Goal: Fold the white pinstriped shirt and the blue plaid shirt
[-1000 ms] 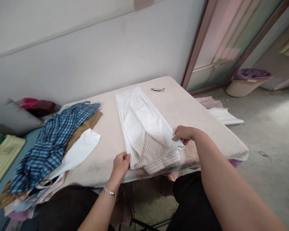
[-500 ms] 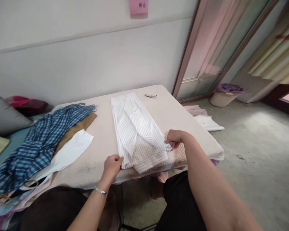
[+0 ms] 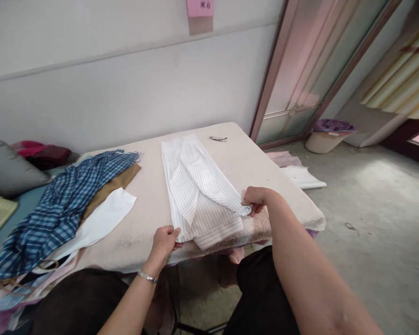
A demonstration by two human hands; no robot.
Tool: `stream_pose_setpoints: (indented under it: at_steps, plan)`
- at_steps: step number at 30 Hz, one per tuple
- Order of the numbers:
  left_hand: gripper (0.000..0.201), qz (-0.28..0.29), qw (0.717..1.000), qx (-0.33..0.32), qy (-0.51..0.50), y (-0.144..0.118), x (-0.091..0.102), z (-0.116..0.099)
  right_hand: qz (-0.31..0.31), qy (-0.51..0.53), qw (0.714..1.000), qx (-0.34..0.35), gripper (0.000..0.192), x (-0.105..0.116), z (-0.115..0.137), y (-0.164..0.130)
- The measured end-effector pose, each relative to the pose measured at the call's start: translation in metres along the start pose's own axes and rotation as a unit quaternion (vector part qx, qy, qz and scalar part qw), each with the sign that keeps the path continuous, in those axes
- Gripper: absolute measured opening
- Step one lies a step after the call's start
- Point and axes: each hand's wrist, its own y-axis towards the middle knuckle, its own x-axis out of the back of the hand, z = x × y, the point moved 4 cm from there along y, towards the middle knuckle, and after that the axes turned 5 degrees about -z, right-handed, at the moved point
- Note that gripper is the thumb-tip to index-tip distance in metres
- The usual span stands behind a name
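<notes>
A white garment with thin dark stripes (image 3: 207, 186) lies lengthwise on the padded table (image 3: 143, 204); it looks like a pair of trousers. My left hand (image 3: 165, 242) pinches its near left corner at the table's front edge. On the other side, my right hand (image 3: 256, 200) is closed on the near right edge, holding that corner a little off the surface. Between my hands, a lower layer of the striped cloth spreads out and hangs slightly over the front edge. The fingertips of both hands are partly hidden.
To the left lie a blue plaid cloth (image 3: 66, 195), a brown cloth (image 3: 120, 179) and a white cloth (image 3: 108, 214). A pair of glasses (image 3: 218, 138) rests near the back edge. A lined bin (image 3: 326, 139) stands on the floor at the right, by the glass door (image 3: 293, 93).
My right hand has drawn the near right corner slightly outward to the right, and the opening between the striped cloth's two sides is a little wider. My left hand stays nearly in place.
</notes>
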Motion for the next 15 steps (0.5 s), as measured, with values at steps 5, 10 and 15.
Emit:
stream_pose_setpoints:
  at_steps: [5,10,15]
  plan:
    - [0.039,0.003,1.000,-0.005,0.001,0.001,-0.001,0.002,-0.016,-0.017,1.000,0.005,0.031,0.003,0.003,0.000]
    - [0.039,0.008,1.000,-0.014,0.005,0.001,-0.001,0.003,-0.030,-0.036,0.999,0.025,0.022,0.000,0.011,0.002]
    - [0.040,0.012,1.000,-0.021,0.013,0.001,0.000,0.003,-0.012,-0.061,0.998,0.007,0.022,0.002,0.006,0.001]
